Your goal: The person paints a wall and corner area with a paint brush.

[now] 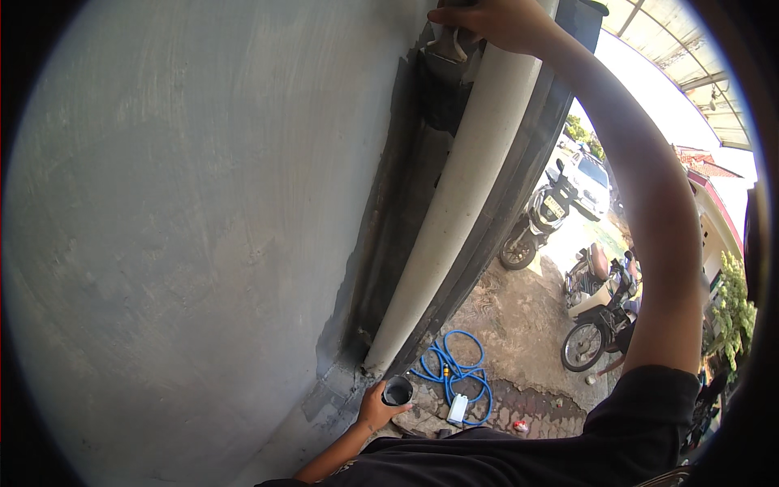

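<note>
My right hand [499,23] is raised at the top, its fingers closed round a paintbrush [448,45]. The brush end is against the dark-painted strip [414,166] between the grey wall [187,219] and a pale pipe [466,183]. Part of the brush is hidden by the fingers and cut off by the frame's upper edge. Low down, near the pipe's bottom end, my left hand [375,410] grips a small dark cup [397,391] from its side. Dark liquid, which looks like paint, shows inside the cup.
A dark ledge [519,199] runs along the pipe's right side. On the ground lie a coiled blue hose [466,375] and a white container [458,408]. Two motorcycles, one near [596,321] and one farther [540,215], stand to the right, with a white car [591,183] behind.
</note>
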### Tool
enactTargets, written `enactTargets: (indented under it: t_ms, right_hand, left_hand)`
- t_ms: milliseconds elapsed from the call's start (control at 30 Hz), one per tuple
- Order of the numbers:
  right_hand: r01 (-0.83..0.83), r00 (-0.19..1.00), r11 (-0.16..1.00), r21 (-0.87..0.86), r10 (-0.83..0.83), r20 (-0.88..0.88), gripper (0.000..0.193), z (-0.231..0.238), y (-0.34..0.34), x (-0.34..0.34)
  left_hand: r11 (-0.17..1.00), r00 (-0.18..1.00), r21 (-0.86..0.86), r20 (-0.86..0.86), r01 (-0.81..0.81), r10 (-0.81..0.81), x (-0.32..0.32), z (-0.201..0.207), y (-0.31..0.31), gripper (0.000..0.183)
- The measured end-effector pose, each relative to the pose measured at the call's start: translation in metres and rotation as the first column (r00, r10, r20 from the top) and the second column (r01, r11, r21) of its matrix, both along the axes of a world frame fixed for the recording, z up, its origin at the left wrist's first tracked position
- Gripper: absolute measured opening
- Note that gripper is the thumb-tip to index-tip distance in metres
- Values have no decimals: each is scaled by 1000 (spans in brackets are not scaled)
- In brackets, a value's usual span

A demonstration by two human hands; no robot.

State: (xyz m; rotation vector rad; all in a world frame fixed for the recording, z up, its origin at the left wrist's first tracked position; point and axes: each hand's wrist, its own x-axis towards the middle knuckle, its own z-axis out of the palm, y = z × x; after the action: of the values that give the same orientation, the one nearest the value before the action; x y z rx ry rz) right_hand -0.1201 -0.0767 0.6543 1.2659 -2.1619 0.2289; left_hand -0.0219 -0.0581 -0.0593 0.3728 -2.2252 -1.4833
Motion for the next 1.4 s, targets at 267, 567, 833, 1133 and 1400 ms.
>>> enactTargets:
  t_ms: [267,567,833,1133,1400]
  right_hand:
    - [13,1000,981,-192,-10,17,47,34,-2,-15]
    - [145,940,987,-73,-160,-300,41,52,-17,-35]
    - [-57,847,992,-109,-9,-531,32,42,-12,24]
    - [97,947,992,-85,-119,-299,36,42,-19,-17]
    - [66,861,987,-149,-132,-491,34,46,-28,24]
  left_hand:
    - [999,997,19,-56,47,-46,2,14,6,88]
    - [998,998,-16,-11,63,-64,-5,2,7,94]
    - [999,999,-1,-5,40,-40,4,0,5,92]
    - [996,997,37,-2,82,-82,2,8,5,93]
    - [996,997,37,26,76,-77,-7,-26,9,99]
